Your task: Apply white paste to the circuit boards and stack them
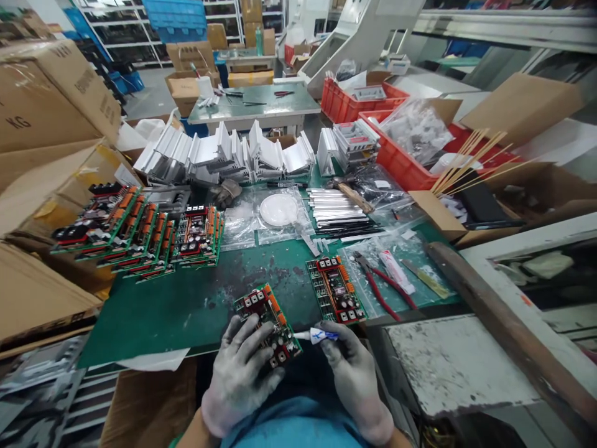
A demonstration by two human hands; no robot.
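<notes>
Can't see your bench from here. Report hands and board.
Left hand gripping board at mat edge. Right hand holding tube, tip at board. Second board close right, not touching.

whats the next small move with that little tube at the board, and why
Probably squeeze the small white tube with blue print in the gloved right hand: its nozzle already points at the edge of the green circuit board with red parts, which the gloved left hand holds steady.
</notes>
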